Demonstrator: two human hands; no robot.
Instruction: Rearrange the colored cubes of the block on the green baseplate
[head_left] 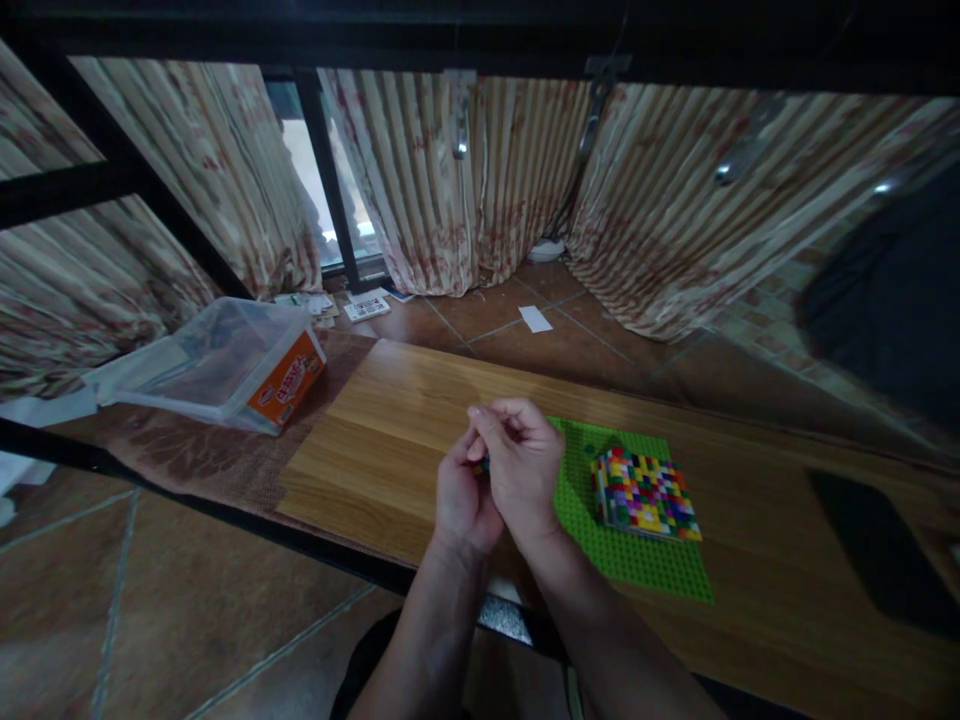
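Note:
My two hands meet above the front of the wooden table, left of a green studded baseplate [630, 565]. Curled and cupped, my left hand [461, 500] has small blue and dark pieces [481, 466] in it, which look like toy building bricks and are mostly covered. Over it lies my right hand [525, 465], thumb and fingertips pinched together; whatever is between them is hidden. On the baseplate, just right of my right hand, stands a multicoloured block of toy bricks [645, 495], its top a tight mix of colours.
A clear plastic bin [217, 350] with an orange label lies at the table's left end on a brown patterned cloth [225, 450]. To the right is a dark flat rectangle [877, 545]. Black frame bars cross overhead. Beyond the table, curtains [420, 180] hang to a tiled floor with papers.

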